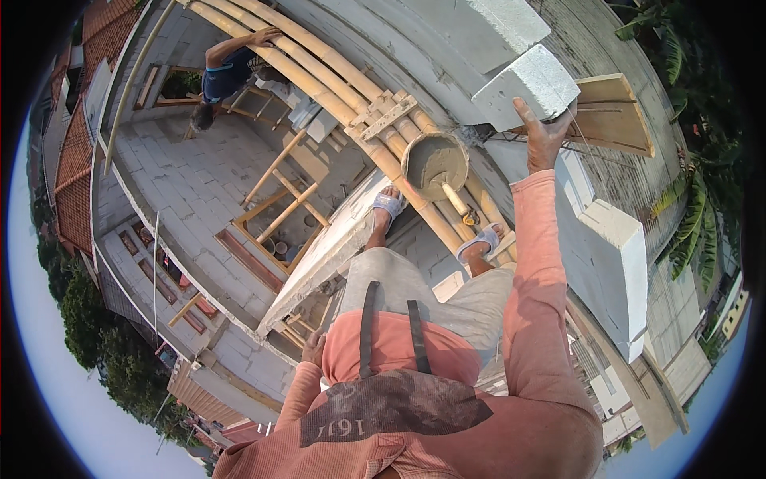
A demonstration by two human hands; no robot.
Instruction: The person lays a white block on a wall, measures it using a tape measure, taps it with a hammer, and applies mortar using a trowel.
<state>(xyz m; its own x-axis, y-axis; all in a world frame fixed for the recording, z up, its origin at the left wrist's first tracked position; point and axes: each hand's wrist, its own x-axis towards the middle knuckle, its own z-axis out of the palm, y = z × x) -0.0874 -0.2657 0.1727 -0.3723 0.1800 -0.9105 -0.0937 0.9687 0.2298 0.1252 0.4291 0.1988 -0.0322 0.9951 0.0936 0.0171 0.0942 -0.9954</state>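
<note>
My right hand (545,132) is raised and grips the lower edge of a white lightweight concrete block (528,84), held up near the top of a white block wall (610,263). My left hand (313,349) rests against my hip with nothing in it. Below the block, a round bucket of grey mortar (435,162) sits on the bamboo poles (319,60), and a trowel handle (456,199) sticks out of it. My feet in grey sandals (388,203) stand on the bamboo scaffold.
Another person in a dark shirt (227,72) bends over on a lower level at the upper left. A wooden plank (610,112) lies behind the block. A bamboo-framed opening (279,215) and tiled rooftops lie far below; the drop is steep.
</note>
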